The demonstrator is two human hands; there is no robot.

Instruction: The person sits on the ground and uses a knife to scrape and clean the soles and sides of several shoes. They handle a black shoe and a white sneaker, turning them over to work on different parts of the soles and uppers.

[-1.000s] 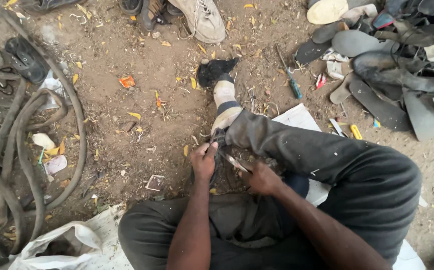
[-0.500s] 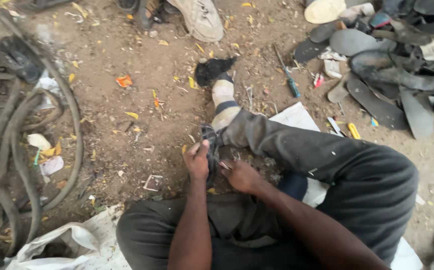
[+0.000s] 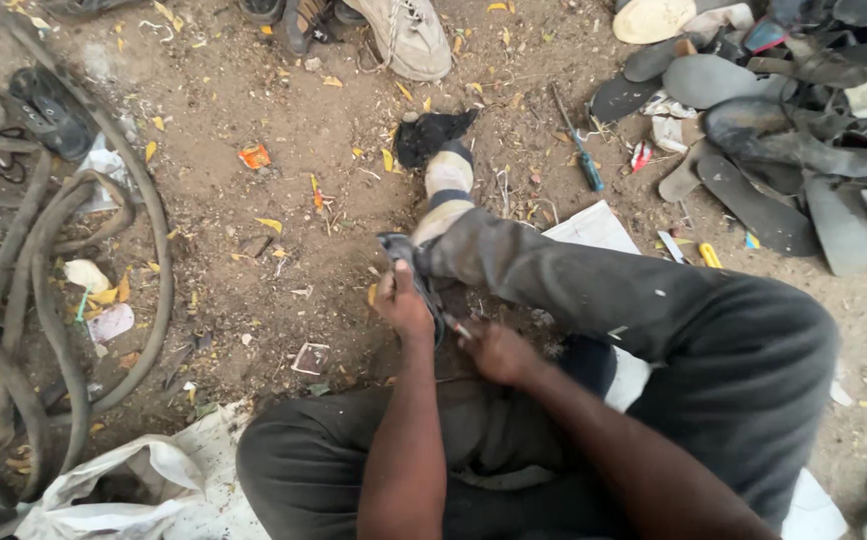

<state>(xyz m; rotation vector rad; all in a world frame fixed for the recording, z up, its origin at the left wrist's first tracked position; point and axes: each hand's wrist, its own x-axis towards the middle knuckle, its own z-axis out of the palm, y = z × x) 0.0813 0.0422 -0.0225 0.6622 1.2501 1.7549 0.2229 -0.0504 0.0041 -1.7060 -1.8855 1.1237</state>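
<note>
I sit on dirt ground with one leg stretched forward in dark grey trousers [image 3: 594, 290] and a striped sock [image 3: 447, 185]. My left hand [image 3: 402, 300] grips a small dark piece of rubber or leather [image 3: 399, 248] just beside the trouser cuff. My right hand [image 3: 489, 348] is closed around a thin tool whose tip [image 3: 457, 326] touches the strip near the left hand. What kind of tool it is I cannot tell.
A pile of dark shoe soles [image 3: 784, 130] lies at the upper right, a screwdriver [image 3: 581, 150] near it. Thick rubber hoses [image 3: 24, 320] loop along the left. A beige shoe [image 3: 409, 35] sits at the top, a white sack [image 3: 134, 480] at lower left.
Both hands have stayed together at the dark piece by the trouser cuff, with small shifts; the left hand has slid up along it.
</note>
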